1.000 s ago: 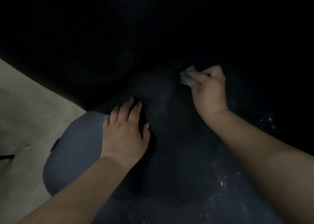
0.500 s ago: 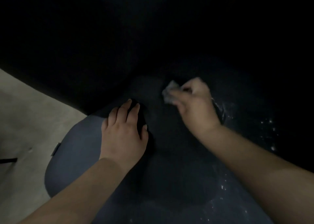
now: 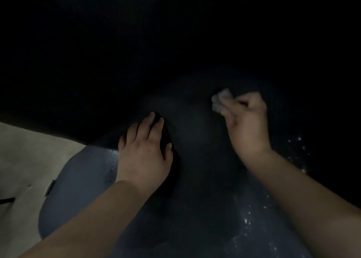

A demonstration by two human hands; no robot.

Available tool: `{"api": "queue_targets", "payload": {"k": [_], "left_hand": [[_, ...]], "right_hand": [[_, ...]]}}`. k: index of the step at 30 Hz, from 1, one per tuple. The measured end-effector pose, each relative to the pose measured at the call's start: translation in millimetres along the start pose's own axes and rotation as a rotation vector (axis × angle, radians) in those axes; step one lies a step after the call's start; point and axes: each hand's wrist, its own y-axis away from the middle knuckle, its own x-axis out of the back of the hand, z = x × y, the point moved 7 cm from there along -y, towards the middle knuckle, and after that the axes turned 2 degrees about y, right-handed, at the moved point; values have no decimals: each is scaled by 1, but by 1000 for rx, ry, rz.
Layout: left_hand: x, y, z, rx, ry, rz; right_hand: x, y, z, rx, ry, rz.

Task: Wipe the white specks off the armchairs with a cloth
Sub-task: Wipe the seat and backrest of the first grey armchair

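Note:
A dark blue-grey armchair (image 3: 74, 189) fills the lower middle of the dim view. My left hand (image 3: 143, 154) rests flat on its seat near the left edge, fingers straight. My right hand (image 3: 247, 124) grips a small pale grey cloth (image 3: 220, 101) against the seat further back and to the right. White specks (image 3: 248, 220) lie scattered on the seat beside my right forearm, and more white specks (image 3: 298, 146) show at the far right. The chair's back is lost in darkness.
Pale floor (image 3: 23, 156) shows at the left, beside the chair's rounded front edge. A small tag (image 3: 49, 187) sticks out of the chair's side. The whole upper half of the view is black.
My right hand with the cloth swept toward me and left, then back away to the right. My left hand stayed in place on the seat.

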Motion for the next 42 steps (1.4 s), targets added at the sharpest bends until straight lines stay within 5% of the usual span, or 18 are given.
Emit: {"api": "queue_targets", "payload": {"k": [3,7,13,17,20,23,28,32,35,42], "left_hand": [[0,-3,9,-10,4,-7],[-2,-8,21,-26,4,-17],[-6,-11,28,-40,-13,-39],[-7,-10,32,-42,-9,-49],[-8,-7,37,-58,-20,-46],[-8,-7,40,-75,-33,-49],[-10,-5,49,-118,-38,-70],[-14,-3,62,-168,-25,-89],[-13,-6,62,-179,-31,-91],[-14,-9,60,-161,-42,-106]], "right_hand": [[-10,38,-18,109,-11,-75],[-22,-11,-37,270,-1,-154],[30,-4,49,57,98,17],[14,62,15,138,35,-102],[6,30,-1,258,83,-108],[24,4,40,153,128,-16],[32,78,40,-22,25,114],[7,75,3,202,-49,-112],[37,36,38,67,58,124],[29,124,13,85,52,32]]}}
